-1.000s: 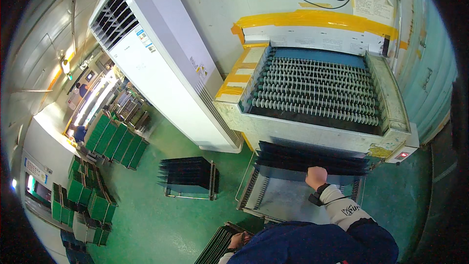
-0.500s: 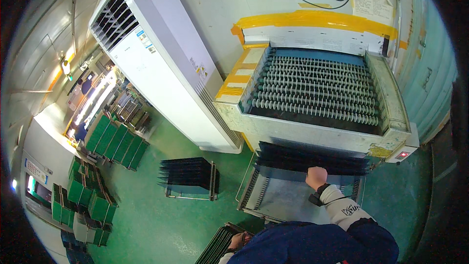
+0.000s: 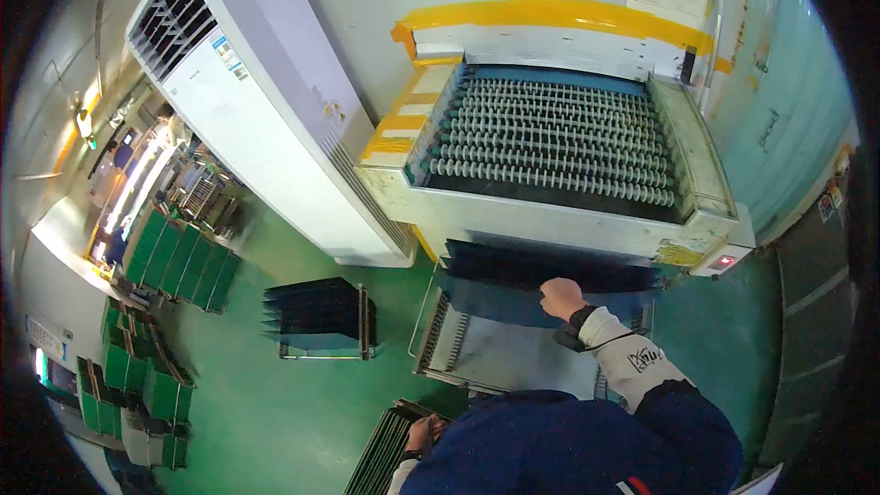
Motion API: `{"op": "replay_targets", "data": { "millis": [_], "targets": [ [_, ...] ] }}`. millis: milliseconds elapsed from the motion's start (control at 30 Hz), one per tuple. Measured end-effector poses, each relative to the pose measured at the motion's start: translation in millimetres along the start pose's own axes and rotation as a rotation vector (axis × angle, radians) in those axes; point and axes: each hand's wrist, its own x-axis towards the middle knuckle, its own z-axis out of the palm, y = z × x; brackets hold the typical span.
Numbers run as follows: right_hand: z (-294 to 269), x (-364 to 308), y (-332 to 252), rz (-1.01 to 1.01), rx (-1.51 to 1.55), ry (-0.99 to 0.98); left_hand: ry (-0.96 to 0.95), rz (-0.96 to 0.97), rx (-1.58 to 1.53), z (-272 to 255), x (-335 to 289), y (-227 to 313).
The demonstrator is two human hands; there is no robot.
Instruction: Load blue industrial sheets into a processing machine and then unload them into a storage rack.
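My right hand (image 3: 563,299) is closed at the upper edge of a dark blue flat panel (image 3: 500,302), the nearest of several standing in a metal rack (image 3: 440,335) below the roller machine. Its fingertips are hidden behind the hand. Lower left, close to my body, my left hand (image 3: 423,432) is curled at the end of another rack (image 3: 390,449) filled with thin green-edged panels. My dark blue clothing covers part of that hand and rack, so what it grips does not show.
A wire rack of dark panels (image 3: 316,312) stands on the green floor (image 3: 275,403) to the left. Ahead is a machine with rows of white rollers (image 3: 550,142), beside a tall white air conditioner (image 3: 266,119). Green panel stacks (image 3: 183,261) stand far left.
My view has turned slightly, so the whole scene sits further left and higher. My right hand stays closed at the dark panel and my left hand remains at the lower rack.
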Motion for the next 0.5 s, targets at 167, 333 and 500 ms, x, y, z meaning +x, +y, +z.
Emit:
{"op": "replay_targets", "data": {
  "millis": [167,333,500],
  "targets": [
    [-93,-19,-30,0.032,-0.064,-0.092,-0.079,0.181,0.771,19,-36,61],
    [-180,-33,-26,0.157,0.032,0.069,-0.006,-0.067,0.074,7,-16,41],
    [-235,-45,2,0.331,0.804,0.276,-0.082,-0.115,-0.264,-8,9,22]
  ]
}}
